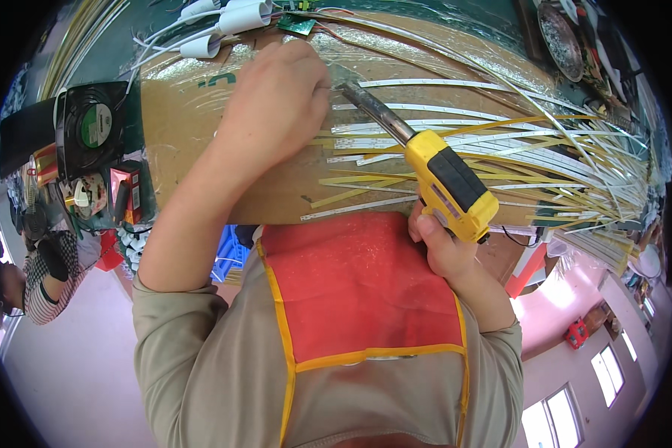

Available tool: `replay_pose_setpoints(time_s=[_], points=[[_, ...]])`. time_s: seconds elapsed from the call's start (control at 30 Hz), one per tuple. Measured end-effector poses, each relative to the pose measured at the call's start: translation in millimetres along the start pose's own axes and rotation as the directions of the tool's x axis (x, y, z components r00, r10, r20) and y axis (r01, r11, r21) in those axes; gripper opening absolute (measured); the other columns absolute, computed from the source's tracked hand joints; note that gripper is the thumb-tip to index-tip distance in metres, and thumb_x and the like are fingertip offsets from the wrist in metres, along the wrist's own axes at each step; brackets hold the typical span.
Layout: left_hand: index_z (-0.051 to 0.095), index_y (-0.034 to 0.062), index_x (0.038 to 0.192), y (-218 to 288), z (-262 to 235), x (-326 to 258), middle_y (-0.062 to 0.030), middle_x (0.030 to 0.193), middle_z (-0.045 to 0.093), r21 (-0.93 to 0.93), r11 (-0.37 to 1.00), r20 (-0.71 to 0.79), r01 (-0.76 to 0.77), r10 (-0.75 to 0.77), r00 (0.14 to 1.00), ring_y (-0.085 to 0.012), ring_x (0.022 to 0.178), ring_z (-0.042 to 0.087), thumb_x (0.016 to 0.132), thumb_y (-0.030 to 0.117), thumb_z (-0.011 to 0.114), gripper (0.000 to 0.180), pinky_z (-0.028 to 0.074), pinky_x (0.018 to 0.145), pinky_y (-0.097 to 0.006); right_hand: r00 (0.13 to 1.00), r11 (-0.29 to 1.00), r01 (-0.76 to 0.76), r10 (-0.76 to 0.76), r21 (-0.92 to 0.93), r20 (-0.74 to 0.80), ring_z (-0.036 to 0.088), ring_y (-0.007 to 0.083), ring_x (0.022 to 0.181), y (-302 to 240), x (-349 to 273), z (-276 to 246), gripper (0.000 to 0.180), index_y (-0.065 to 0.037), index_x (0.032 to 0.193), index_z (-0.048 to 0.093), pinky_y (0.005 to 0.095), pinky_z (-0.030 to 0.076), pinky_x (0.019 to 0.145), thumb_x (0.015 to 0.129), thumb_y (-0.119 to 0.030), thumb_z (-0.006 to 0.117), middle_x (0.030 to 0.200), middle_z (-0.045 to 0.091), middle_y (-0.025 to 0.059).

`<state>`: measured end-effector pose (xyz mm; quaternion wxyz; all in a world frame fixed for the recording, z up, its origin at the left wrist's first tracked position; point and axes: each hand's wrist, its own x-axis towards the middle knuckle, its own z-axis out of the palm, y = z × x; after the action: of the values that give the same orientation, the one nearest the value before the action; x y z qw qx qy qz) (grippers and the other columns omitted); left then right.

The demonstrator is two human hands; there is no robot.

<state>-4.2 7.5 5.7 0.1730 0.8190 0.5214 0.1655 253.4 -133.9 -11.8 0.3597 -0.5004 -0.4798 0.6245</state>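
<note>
My left hand is over the brown work board, its fingers closed in a pinch. Whatever lies between those fingertips is hidden behind the hand. From the right, my right hand grips a yellow and black heat gun with a long metal nozzle. The nozzle's tip points up and left, close to my left fingers. To the right of it, many thin white and yellow LED strips lie spread across the board. Just beyond my left hand sits a small green circuit board with wires.
White cylindrical lamp housings with cables lie at the far edge. A black fan and a red box are at the left. A round metal dish stands far right. Another person is off to the left.
</note>
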Motion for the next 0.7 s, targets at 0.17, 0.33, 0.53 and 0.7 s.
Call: replay_pose_setpoints(time_s=[0.17,0.33,0.53,0.7], points=[[0.064,0.0011,0.081,-1.2,0.8,-0.5,-0.0119,0.093,0.061,-0.003,1.0,-0.007,-0.003,0.003,1.0,-0.0337,0.095,0.058,0.08,0.009,0.063,0.008,0.047,0.084,-0.042,1.0,0.999,0.013,-0.013,0.04,-0.006,0.049,0.014,0.06,0.5,0.7,0.2,0.047,0.004,0.125,0.046,0.0278,0.043,0.055,0.09,-0.022,0.065,0.075,0.054,0.0076],[0.064,0.0007,0.081,-0.5,0.0,0.4,-0.0121,0.093,0.062,-0.007,1.0,-0.007,-0.007,0.007,1.0,-0.0339,0.094,0.058,0.08,0.009,0.063,0.008,0.047,0.084,-0.042,1.0,0.992,0.006,-0.003,0.124,-0.025,0.047,0.0144,0.06,3.3,-1.9,-3.4,0.06,0.004,0.134,0.042,0.0283,0.041,0.054,0.089,-0.027,0.067,0.072,0.05,0.0057],[0.064,0.0008,0.081,0.9,-0.3,0.7,-0.0122,0.093,0.062,0.008,1.0,0.002,0.003,-0.003,1.0,-0.0339,0.094,0.058,0.081,0.009,0.063,0.008,0.047,0.084,-0.042,0.999,0.976,-0.016,0.024,0.219,-0.033,0.048,0.0152,0.061,-1.1,-3.9,-7.5,0.064,0.002,0.137,0.041,0.0291,0.041,0.054,0.087,-0.027,0.069,0.073,0.049,0.0054],[0.065,0.001,0.081,0.9,-0.5,0.8,-0.0124,0.093,0.062,0.012,1.0,0.008,0.013,-0.013,1.0,-0.0339,0.095,0.058,0.081,0.009,0.063,0.008,0.047,0.084,-0.042,0.997,0.958,-0.004,0.025,0.287,-0.071,0.048,0.0153,0.062,-2.2,-6.9,-11.3,0.066,0.0,0.138,0.04,0.0292,0.041,0.055,0.087,-0.029,0.07,0.074,0.05,0.0055]])
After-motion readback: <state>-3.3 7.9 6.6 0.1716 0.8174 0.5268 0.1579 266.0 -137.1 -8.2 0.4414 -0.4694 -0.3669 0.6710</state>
